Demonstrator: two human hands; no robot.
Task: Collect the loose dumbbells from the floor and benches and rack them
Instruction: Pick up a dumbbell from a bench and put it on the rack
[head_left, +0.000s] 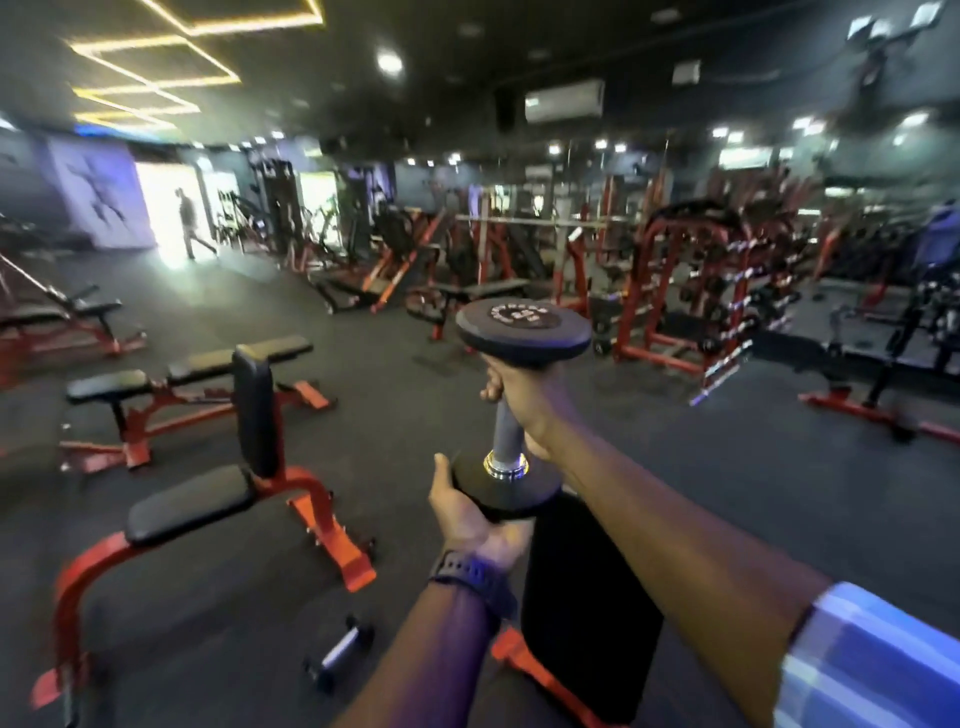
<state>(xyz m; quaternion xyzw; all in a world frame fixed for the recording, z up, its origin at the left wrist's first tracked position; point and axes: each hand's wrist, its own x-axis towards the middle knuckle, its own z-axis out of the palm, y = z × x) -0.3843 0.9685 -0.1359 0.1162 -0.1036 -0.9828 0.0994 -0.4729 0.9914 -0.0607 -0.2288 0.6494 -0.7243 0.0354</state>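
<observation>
Upright dumbbell (511, 415) — handle within right fingers (493, 387), left hand (467, 512) beneath

Both forearms bare. Dark rubber-strap wristwatch (475, 574) around left wrist, just below left hand (467, 512). Blue-and-white striped short sleeve (872, 670) covers right upper arm; right hand (522, 397) bare.
</observation>
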